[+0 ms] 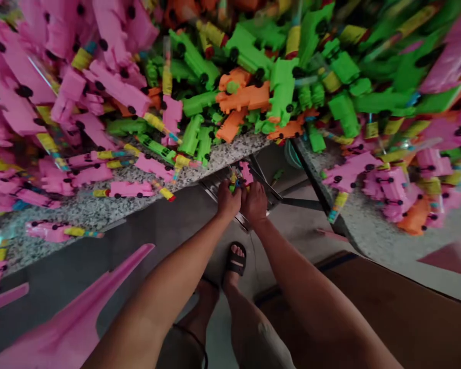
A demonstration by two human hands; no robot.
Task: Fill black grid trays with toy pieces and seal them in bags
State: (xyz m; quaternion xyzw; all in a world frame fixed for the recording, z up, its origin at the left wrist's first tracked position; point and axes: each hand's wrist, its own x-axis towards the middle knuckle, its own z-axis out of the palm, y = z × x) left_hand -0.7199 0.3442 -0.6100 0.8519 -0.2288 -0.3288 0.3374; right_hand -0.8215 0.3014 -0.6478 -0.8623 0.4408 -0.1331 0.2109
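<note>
Both arms reach forward to the gap between two speckled counters. My right hand [254,202] is closed around a small pink toy truck [246,172], whose end sticks out past the fingers. Right beside it, my left hand [228,199] is closed on a small yellow-and-green piece [232,182], too small and dark to name. The two hands almost touch. Below them is a metal frame [243,221]. Pink toy trucks [131,189] and green toy trucks [194,59] with yellow-labelled tubes lie heaped on the counter ahead.
The left counter [117,210] and right counter [353,220] carry heaped toys, with orange trucks [244,97] among them. A pink plastic chair [72,312] stands at left, a brown cardboard box [388,307] at right. A greenish bucket [292,155] sits below the gap.
</note>
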